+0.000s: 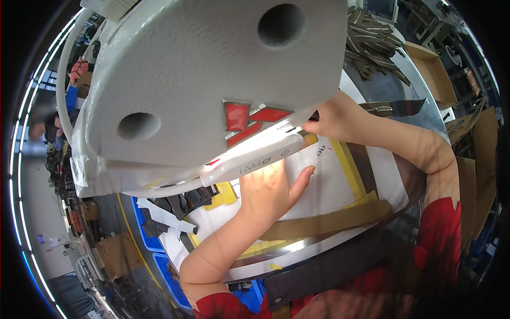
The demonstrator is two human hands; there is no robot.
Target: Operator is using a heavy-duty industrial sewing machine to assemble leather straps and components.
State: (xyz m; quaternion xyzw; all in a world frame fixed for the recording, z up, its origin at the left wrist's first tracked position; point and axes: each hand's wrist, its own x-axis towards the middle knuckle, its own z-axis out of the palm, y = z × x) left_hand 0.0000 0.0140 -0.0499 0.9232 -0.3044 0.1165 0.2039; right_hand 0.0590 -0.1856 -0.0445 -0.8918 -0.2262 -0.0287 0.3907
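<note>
A grey sewing machine head (191,69) with red raised shapes hides much of the work area; a white light bar (255,159) runs along its lower edge. Beneath this, my left hand (265,189) lies on the white work surface (313,186), thumb spread, fingertips hidden behind the bar. My right hand (332,119) is curled at the head's right end, its fingers largely hidden; what they grip is unclear. Yellow strips (348,170) border the white surface, and a long tan strip (324,220) crosses its near side. Dark fabric pieces (180,204) lie left of my left arm.
A pile of dark strips (372,45) sits at back right, near a dark band with metal pieces (404,106) and an open cardboard box (430,74). Further cartons (475,175) stand right of the table. Blue bins (146,228) flank its left edge, beside an aisle with stacked goods.
</note>
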